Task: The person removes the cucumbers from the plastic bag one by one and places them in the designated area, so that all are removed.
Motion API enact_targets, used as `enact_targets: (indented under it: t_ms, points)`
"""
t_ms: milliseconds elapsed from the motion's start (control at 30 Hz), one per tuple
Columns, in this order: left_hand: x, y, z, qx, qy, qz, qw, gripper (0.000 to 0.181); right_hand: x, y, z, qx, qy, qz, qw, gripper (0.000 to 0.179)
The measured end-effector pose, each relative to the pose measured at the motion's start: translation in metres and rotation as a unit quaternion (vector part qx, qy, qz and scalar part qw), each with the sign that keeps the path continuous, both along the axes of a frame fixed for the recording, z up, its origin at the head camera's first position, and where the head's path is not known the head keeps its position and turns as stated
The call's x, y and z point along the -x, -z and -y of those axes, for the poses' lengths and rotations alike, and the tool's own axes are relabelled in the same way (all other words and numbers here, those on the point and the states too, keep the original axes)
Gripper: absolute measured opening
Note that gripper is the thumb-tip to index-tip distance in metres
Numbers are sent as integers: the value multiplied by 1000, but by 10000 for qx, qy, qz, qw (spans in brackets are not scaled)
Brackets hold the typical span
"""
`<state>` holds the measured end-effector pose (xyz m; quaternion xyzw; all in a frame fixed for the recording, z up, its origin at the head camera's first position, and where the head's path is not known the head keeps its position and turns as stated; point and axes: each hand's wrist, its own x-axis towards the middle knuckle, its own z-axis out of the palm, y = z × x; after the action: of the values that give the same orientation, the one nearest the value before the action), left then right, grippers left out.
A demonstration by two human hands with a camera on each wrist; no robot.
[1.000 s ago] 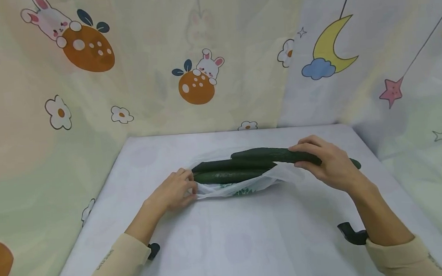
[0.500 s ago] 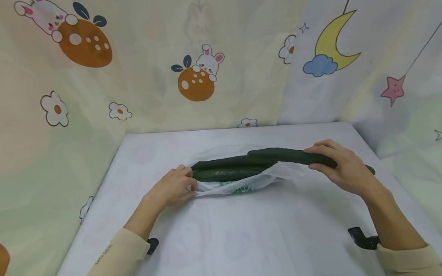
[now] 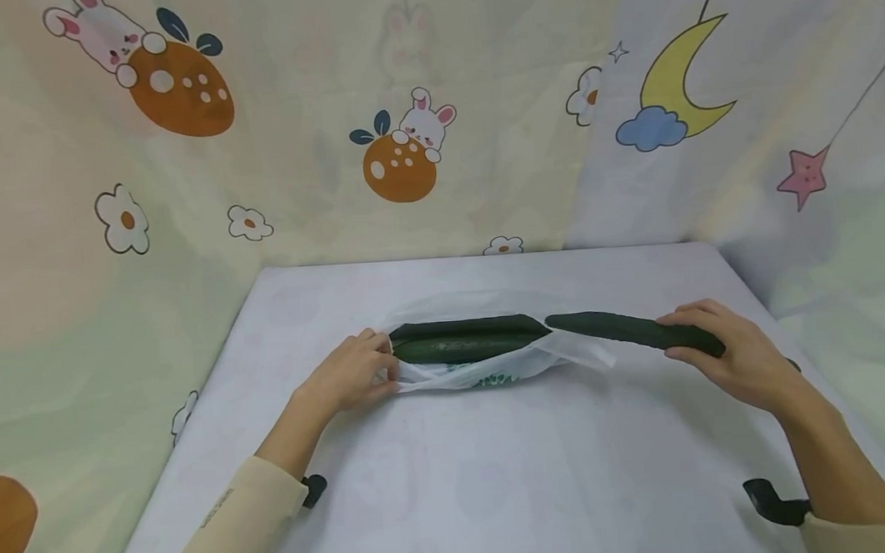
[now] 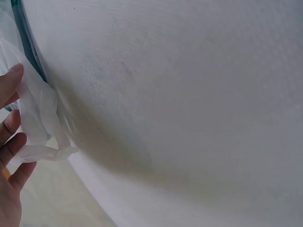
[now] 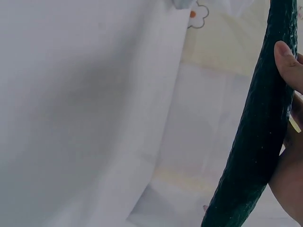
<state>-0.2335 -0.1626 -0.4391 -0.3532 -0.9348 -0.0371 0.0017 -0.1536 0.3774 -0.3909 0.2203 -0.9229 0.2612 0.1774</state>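
Note:
My right hand point(image 3: 739, 353) grips a long dark green cucumber point(image 3: 610, 326), thumb on one side and fingers on the other. Its left tip lies just right of the bag's mouth; in the right wrist view the bumpy cucumber point(image 5: 255, 127) runs past the thumb. A thin white plastic bag point(image 3: 455, 378) with green print lies on the table, two more cucumbers point(image 3: 469, 349) side by side in its opening. At the bag's left end, my left hand point(image 3: 353, 371) holds the plastic. The left wrist view shows thumb and fingers around the crumpled bag point(image 4: 35, 106).
A white-covered table point(image 3: 453, 476) lies under everything, its back edge meeting a printed cloth backdrop point(image 3: 293, 151). Side cloths hang along the left and right. A dark wrist mount point(image 3: 776, 503) sticks out from the right wrist, another mount point(image 3: 314, 489) from the left.
My right hand has drawn the cucumber rightward and toward me, off the other two and out past the bag's mouth. My left hand stays on the bag's left end.

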Motion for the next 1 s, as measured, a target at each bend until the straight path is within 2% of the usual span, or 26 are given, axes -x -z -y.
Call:
enact_targets:
  t_ms: [400, 700, 1000]
  points:
    - [1, 0, -2, 42, 87, -64, 9999, 12, -29, 19, -50, -36, 155, 297, 9994, 58]
    - [-2, 0, 5, -42, -1, -43, 10000, 12, -34, 29, -67, -498, 15, 492, 9975, 55]
    - [-2, 1, 8, -73, 121, -82, 9999, 12, -48, 52, -85, -701, 39, 766, 9946, 53]
